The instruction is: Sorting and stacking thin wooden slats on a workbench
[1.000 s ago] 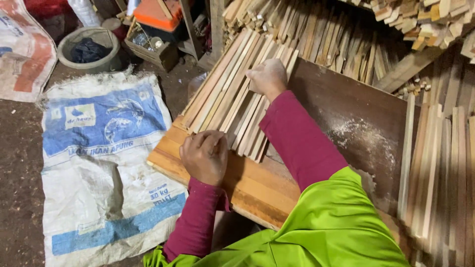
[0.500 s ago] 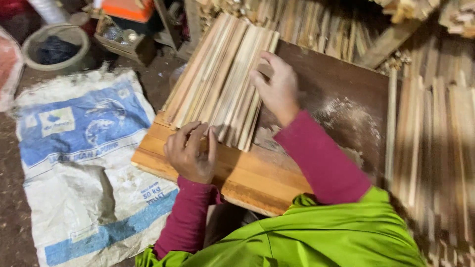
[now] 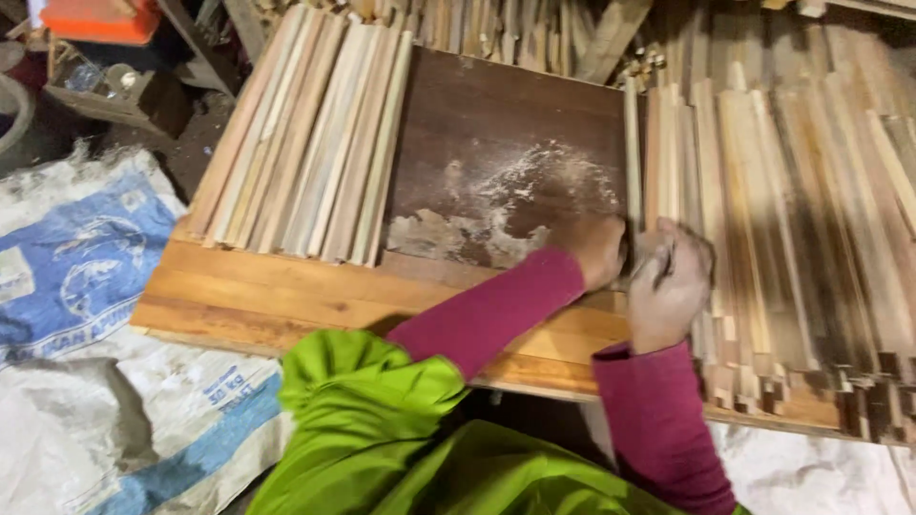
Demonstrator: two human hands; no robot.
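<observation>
The wooden slats (image 3: 763, 219) on the right lie side by side in a wide layer, running from near to far, and both hands meet at the layer's left edge. The right hand (image 3: 668, 286) rests on the leftmost slats with its fingers curled down over them; whether it grips one cannot be told. The left hand (image 3: 599, 250) reaches across from the left, its fingers hidden at the seam between the slats and the board, so how far they are spread cannot be told either. One thin slat (image 3: 631, 153) stands along that seam, running far from the hands.

Left of the hands the dark board (image 3: 496, 114) lies bare but for a scatter of pale sawdust (image 3: 515, 195), giving open room between the two stacks. On the board's left part a second bundle of slats (image 3: 305, 143) lies fanned slightly, its near ends stopping short of the lighter plank edge (image 3: 267, 296) nearest the person. Beyond that edge, lower left, a white and blue woven sack (image 3: 86, 286) covers the ground.
</observation>
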